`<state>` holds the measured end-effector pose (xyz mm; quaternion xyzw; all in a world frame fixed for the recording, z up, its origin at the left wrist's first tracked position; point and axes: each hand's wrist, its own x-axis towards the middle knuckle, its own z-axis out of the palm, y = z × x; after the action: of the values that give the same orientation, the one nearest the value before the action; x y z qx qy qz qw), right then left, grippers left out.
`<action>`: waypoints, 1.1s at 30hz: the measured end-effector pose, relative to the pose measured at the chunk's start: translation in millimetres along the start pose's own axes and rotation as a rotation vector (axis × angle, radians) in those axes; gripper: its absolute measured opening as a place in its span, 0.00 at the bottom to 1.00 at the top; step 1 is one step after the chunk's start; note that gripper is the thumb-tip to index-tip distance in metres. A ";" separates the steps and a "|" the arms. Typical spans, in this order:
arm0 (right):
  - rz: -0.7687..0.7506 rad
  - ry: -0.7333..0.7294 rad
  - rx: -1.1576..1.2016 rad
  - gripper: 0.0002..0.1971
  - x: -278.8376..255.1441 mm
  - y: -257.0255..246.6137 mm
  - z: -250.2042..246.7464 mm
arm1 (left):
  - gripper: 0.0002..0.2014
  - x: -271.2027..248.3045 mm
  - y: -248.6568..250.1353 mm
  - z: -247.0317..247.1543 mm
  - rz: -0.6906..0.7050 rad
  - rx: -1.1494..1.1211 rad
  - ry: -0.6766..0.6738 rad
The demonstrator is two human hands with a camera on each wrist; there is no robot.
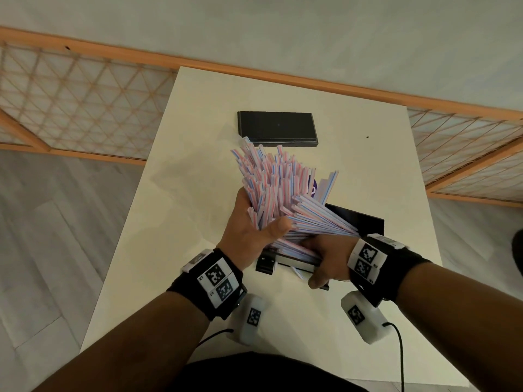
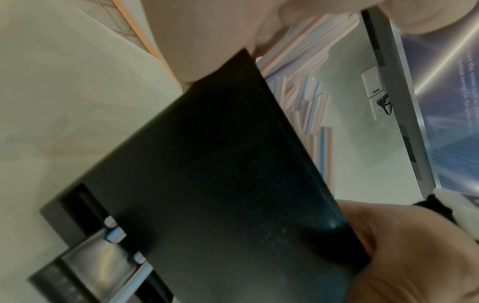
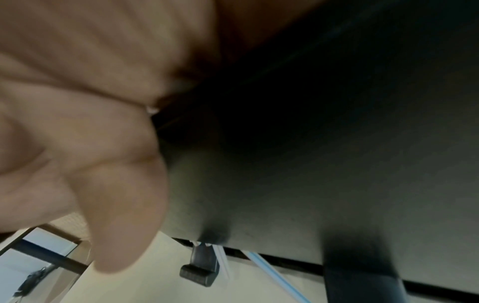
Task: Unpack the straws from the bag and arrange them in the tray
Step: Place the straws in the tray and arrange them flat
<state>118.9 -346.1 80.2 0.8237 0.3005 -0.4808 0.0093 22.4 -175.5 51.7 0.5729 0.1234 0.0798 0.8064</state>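
My left hand point(image 1: 254, 222) grips a thick bundle of pink and blue striped straws point(image 1: 271, 182), which fans out up and away over the table. The bundle's lower ends lie in a black tray point(image 1: 365, 222), tilted and lifted at its near end. My right hand point(image 1: 322, 261) grips that near edge, fingers over the straw ends, thumb below. In the left wrist view the tray's dark underside point(image 2: 220, 184) fills the middle, with straws point(image 2: 305, 98) beyond it. The right wrist view has curled fingers point(image 3: 90, 143) against the tray point(image 3: 311, 143). Purple and white packaging point(image 1: 315, 188) peeks out behind the straws.
A flat black lid or box point(image 1: 277, 128) lies at the far side of the white table point(image 1: 184, 179). A latch point(image 1: 266, 264) hangs at the tray's near left corner. Wooden lattice screens point(image 1: 70, 103) stand beyond the table. A cable point(image 1: 402, 357) runs from my right wrist.
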 end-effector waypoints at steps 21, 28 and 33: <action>-0.146 0.257 0.402 0.20 -13.5 12.4 11.0 | 0.65 -5.2 -6.1 -8.1 -0.063 0.189 -0.088; -0.139 0.331 0.421 0.27 -16.2 14.0 11.1 | 0.63 -10.2 -0.5 -10.2 -0.094 0.267 -0.157; -0.149 0.517 0.417 0.12 -29.1 14.8 2.0 | 0.54 -10.9 10.9 -24.4 -0.149 0.520 0.003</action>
<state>114.4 -373.0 98.2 0.8782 0.2474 -0.3066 -0.2711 5.0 -152.8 55.5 0.7500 0.1829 -0.0133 0.6354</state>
